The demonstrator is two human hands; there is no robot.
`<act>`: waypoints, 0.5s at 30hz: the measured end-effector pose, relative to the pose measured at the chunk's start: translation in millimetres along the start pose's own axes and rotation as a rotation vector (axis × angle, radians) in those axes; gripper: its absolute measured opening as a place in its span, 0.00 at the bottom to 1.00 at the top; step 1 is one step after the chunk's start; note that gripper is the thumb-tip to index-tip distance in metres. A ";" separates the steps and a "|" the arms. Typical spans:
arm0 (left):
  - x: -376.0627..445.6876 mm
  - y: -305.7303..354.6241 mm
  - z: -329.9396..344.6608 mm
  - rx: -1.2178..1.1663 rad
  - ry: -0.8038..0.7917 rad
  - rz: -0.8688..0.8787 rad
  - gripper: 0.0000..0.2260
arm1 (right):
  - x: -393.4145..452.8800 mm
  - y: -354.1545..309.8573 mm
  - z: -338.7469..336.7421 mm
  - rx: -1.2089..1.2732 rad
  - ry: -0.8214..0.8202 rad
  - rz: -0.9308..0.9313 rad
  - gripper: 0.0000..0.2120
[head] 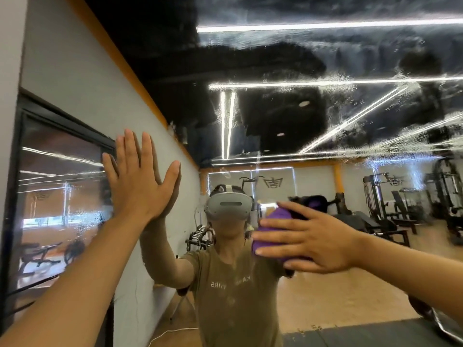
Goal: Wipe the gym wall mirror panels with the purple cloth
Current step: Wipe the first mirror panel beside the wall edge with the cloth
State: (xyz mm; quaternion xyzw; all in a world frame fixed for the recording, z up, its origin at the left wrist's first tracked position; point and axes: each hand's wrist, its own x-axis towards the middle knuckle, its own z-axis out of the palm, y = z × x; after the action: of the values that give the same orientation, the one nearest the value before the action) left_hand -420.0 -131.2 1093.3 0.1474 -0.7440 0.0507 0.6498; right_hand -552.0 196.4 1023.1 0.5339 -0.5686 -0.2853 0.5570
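A large wall mirror panel (325,116) fills the view ahead, its upper part streaked with wet smears and droplets. My left hand (140,179) is flat against the glass at the mirror's left edge, fingers spread and pointing up, holding nothing. My right hand (308,236) presses a folded purple cloth (273,221) against the mirror at chest height, fingers spread over it and pointing left. Most of the cloth is hidden under the hand. The mirror reflects a person in an olive T-shirt wearing a headset.
A grey wall (82,78) with an orange top strip runs along the left, with a dark-framed window (57,196) in it. The reflection shows weight machines (390,206), a dumbbell rack (200,236), wooden floor and a dark mat (363,334).
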 end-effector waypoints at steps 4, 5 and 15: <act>0.4 0.4 -1.7 0.004 -0.012 -0.008 0.43 | 46.4 82.1 -19.0 0.062 0.079 0.285 0.25; 0.8 0.2 -2.0 0.003 -0.015 -0.007 0.43 | 59.1 104.2 -26.7 0.081 0.089 0.392 0.26; 0.9 -2.6 -0.6 0.014 -0.040 0.000 0.42 | 99.9 128.9 -37.7 0.091 0.186 0.624 0.26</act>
State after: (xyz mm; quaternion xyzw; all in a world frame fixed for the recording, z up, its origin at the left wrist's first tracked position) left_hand -418.8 -133.7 1094.0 0.1530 -0.7565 0.0530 0.6336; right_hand -534.9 148.6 1182.6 0.3822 -0.6635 -0.0252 0.6427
